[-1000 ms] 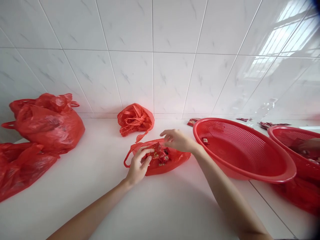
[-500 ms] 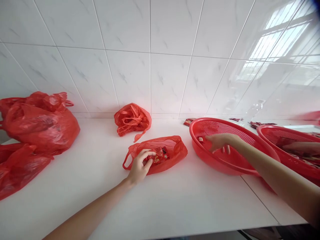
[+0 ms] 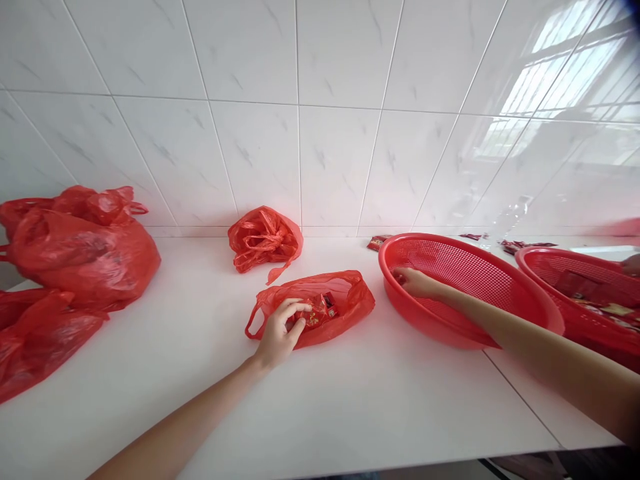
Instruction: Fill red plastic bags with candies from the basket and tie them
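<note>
My left hand point(image 3: 283, 331) reaches into an open red plastic bag point(image 3: 350, 287). Its thumb and fingers are closed on a shiny red packet point(image 3: 313, 318) with gold print. Beside that packet, a smaller dark red packet point(image 3: 330, 303) lies in the bag. Over on the right, my right hand point(image 3: 417, 283) is down inside a red plastic basket point(image 3: 480, 267) with perforated sides. Its fingers are closed at the basket's left end, around a small red packet that they almost wholly cover.
Filled red bags point(image 3: 90, 253) sit at the far left. A knotted red bag point(image 3: 265, 238) rests by the tiled wall. Behind the basket are a loose red packet point(image 3: 377, 243) and a clear bottle point(image 3: 507, 220). Another person's hand point(image 3: 631, 265) is over a second red basket point(image 3: 545, 263) holding packets.
My right hand has moved left and down in the basket, and its fingers have closed over the small packet there. My left hand stays put. The other person's hand has drawn back.
</note>
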`<state>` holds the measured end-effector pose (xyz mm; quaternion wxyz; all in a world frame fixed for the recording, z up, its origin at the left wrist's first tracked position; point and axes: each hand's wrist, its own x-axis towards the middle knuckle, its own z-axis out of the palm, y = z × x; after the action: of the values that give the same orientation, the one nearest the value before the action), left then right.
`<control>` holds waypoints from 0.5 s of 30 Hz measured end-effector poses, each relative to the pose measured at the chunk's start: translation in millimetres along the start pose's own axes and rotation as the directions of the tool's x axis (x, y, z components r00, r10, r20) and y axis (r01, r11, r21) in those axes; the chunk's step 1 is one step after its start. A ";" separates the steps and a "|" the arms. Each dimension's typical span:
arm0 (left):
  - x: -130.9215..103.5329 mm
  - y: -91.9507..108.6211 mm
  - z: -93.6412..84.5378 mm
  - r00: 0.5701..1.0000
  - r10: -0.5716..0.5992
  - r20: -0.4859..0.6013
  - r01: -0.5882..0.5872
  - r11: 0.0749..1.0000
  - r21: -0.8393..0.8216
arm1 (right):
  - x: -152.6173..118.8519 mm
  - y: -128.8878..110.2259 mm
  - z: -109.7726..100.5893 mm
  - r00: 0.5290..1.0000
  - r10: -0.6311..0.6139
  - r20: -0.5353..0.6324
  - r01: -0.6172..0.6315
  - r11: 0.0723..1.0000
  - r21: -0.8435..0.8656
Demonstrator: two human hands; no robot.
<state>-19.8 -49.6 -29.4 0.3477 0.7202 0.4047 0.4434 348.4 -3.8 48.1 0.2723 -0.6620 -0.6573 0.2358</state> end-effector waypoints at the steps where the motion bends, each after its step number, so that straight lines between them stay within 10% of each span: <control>1: -0.1 0.1 -0.2 1.000 -0.001 0.000 0.001 1.000 0.000 | 2.0 0.3 -0.5 0.998 0.019 0.063 -0.021 0.999 0.035; 6: -0.8 0.5 -0.7 1.000 0.002 0.001 -0.002 1.000 -0.002 | 16.5 7.1 -7.7 0.976 0.109 0.191 -0.143 0.974 0.174; 15: 0.6 -1.7 -0.2 0.997 -0.050 -0.066 0.043 0.994 -0.104 | 24.5 -3.6 -34.0 0.996 0.083 0.005 -0.081 0.945 0.317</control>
<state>-20.2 -48.4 -30.6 0.3805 0.6761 0.4097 0.4798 369.2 18.9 76.8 0.3679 -0.6374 -0.5815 0.3468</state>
